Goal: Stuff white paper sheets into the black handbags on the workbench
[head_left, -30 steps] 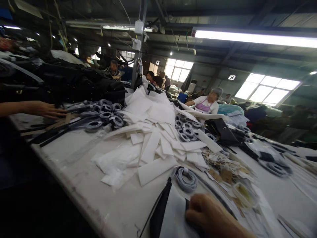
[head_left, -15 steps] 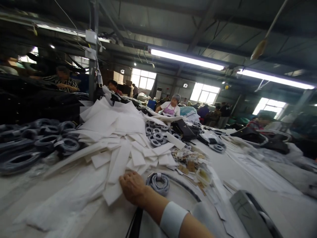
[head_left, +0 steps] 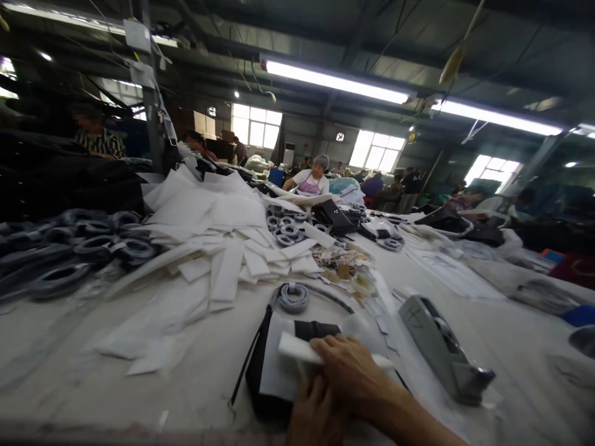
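A black bag (head_left: 264,406) lies on the table in front of me, with a white sheet (head_left: 276,368) over its upper face. My right hand (head_left: 346,371) reaches in from the lower right, its fingers bent over a folded white foam sheet (head_left: 295,348) above the bag. Close beneath it, my left hand (head_left: 313,406) has its fingers bunched against the near side of that foam sheet; they are slightly blurred. Just behind the bag sits a coiled grey wrapped strap (head_left: 294,298). The bag's right part is hidden by my hands.
White foam pieces (head_left: 227,266) form a large pile beyond, left of centre. Wrapped rings (head_left: 93,244) are heaped at the left. A grey tape dispenser (head_left: 441,350) stands at the right. Tags and cords (head_left: 341,260) lie behind the bag. A co-worker (head_left: 311,179) sits across the table.
My right hand has come back from the foam pile to the bag, now with a white foam sheet in it. My left hand has come into view. The view has shifted, showing more of the near table.
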The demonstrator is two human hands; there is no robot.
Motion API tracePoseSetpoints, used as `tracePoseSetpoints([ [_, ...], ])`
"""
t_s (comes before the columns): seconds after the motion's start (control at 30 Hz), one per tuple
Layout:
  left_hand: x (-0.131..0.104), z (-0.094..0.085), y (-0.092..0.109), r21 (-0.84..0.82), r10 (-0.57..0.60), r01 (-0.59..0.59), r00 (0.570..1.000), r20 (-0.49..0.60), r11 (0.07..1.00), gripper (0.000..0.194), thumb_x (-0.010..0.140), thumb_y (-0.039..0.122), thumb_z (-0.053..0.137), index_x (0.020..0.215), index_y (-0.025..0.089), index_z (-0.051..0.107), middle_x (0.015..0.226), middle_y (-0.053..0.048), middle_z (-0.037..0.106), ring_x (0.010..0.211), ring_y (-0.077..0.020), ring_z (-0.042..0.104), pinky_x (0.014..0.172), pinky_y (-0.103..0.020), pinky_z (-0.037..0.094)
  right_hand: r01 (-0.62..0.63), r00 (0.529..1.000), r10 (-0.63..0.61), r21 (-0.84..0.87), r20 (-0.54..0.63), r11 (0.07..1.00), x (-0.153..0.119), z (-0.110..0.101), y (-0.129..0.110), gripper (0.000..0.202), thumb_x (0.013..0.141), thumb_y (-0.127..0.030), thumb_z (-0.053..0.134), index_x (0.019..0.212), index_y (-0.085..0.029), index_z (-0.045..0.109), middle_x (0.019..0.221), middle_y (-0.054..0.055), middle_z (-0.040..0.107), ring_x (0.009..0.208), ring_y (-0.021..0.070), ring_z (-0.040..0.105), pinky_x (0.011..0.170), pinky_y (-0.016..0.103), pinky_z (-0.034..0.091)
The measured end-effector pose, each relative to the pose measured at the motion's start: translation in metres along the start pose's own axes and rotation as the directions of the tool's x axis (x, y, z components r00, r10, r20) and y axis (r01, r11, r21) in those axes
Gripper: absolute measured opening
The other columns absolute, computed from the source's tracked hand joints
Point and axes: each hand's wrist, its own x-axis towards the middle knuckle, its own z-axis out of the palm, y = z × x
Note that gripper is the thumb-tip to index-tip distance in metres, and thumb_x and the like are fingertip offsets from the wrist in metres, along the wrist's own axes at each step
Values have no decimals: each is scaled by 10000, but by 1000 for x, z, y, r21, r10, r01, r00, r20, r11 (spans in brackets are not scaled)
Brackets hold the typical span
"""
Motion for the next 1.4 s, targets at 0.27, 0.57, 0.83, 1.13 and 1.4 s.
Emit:
tracePoseSetpoints([
  [0.27,-6,-28,4,5,-43,42,994,96,999,325,1004,190,432,1308,163,545,1118,-99,658,1022,-260,603,890,-405,490,72,990,-119,439,79,896,-45,12,52,718,887,-548,629,1517,-282,409,1551,74,436,1438,299,377,1187,463,297],
  [0.57,-4,-46,3,-75,-15,17,999,29,997,342,980,83,324,1167,109,610,1033,-120,687,972,-242,645,887,-396,542,108,977,-94,63,-193,992,-34,64,39,585,991,-489,496,1491,-188,451,1499,152,490,1387,330,441,1155,560,307],
  [0.83,-6,-57,-3,-233,-34,42,999,36,972,369,961,96,345,1236,114,590,1047,-147,673,958,-239,647,854,-393,570,120,959,-99,66,-267,991,-31,66,29,503,988,-405,521,1452,-211,495,1490,133,506,1283,310,512,1072,512,389],
  [1.13,-15,-51,-3,-270,-62,74,997,55,960,349,939,76,338,1151,124,611,985,-139,676,915,-244,654,793,-378,569,215,951,-176,137,-254,967,-25,60,12,420,1024,-396,470,1389,-205,555,1466,98,541,1362,296,457,1127,535,321],
  [1.4,18,-96,-10,-468,-39,9,998,-53,884,324,920,17,430,1175,154,576,889,-61,688,817,-155,666,756,-269,565,342,931,-307,175,-199,923,-17,71,18,420,1040,-348,422,1421,-203,523,1518,73,483,1481,260,295,1236,548,125],
])
